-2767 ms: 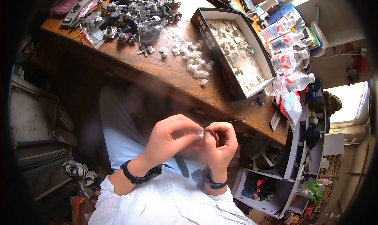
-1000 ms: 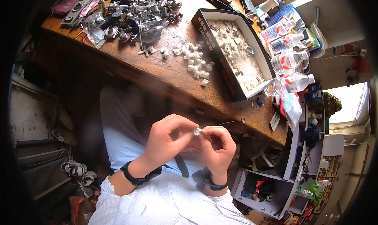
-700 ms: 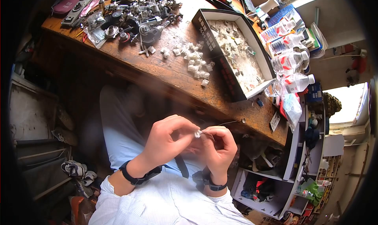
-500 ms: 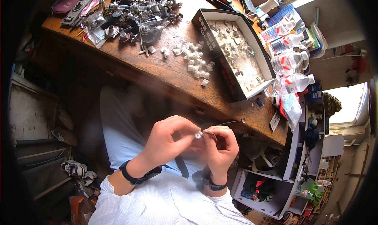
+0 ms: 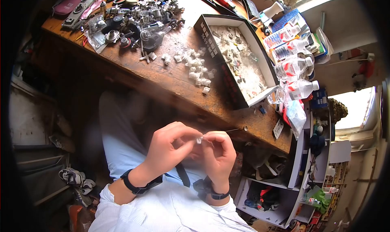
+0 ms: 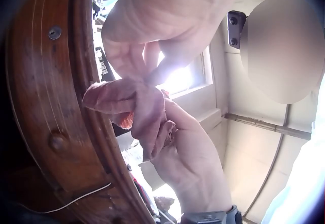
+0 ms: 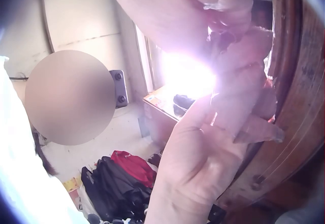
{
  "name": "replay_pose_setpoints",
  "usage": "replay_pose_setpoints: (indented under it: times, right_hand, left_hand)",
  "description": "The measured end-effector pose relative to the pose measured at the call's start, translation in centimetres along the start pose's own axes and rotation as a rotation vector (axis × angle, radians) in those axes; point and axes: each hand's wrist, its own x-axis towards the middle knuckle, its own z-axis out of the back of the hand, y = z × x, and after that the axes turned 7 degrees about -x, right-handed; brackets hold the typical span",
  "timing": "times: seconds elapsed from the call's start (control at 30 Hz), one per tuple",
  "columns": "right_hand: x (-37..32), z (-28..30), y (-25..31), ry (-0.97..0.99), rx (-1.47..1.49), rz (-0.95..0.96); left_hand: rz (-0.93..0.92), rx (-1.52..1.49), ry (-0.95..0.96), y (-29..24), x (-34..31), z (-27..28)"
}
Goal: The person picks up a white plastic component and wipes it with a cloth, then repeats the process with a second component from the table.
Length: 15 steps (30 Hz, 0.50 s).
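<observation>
In the head view, my left hand (image 5: 174, 144) pinches a small white plastic piece (image 5: 199, 140) between thumb and forefinger, above my lap. My right hand (image 5: 219, 155) meets it from the other side, thumb and forefinger bent together right at the piece. A wrinkled brownish-pink cloth (image 6: 147, 112) lies in the right hand's fingers in the left wrist view. The right wrist view shows the same cloth (image 7: 241, 89) hanging in folds beside the right palm (image 7: 203, 153). Fingers and cloth hide the white piece in both wrist views.
On the wooden desk (image 5: 162, 81) lie a pile of similar white pieces (image 5: 195, 67) and a heap of bulbs (image 5: 142, 22). A black-sided box (image 5: 221, 65) holds small scraps. Plastic bottles (image 5: 294, 67) line the right, and shelves (image 5: 264, 215) stand below.
The reddish cloth showed bunched in the right fingers earlier; now the right fingertips meet the white piece and the cloth barely shows from above. The hands and desk have shifted slightly left in view.
</observation>
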Motion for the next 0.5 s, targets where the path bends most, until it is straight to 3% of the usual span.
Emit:
replay_pose_setpoints:
  times: [0.2,0.37,0.5]
  right_hand:
    - [-0.1,-0.2,0.1,-0.046,-0.038,-0.068]
    - [-0.5,-0.5,0.0,-0.094,-0.168,-0.09]
    - [0.1,-1.1,0.1,-0.195,-0.354,0.048]
  left_hand:
    - [-0.122,0.035,0.043,0.5,0.1,0.0]
    - [-0.078,0.005,0.056,0.5,0.3,0.2]
    - [-0.092,0.041,0.025,1.3,1.0,0.2]
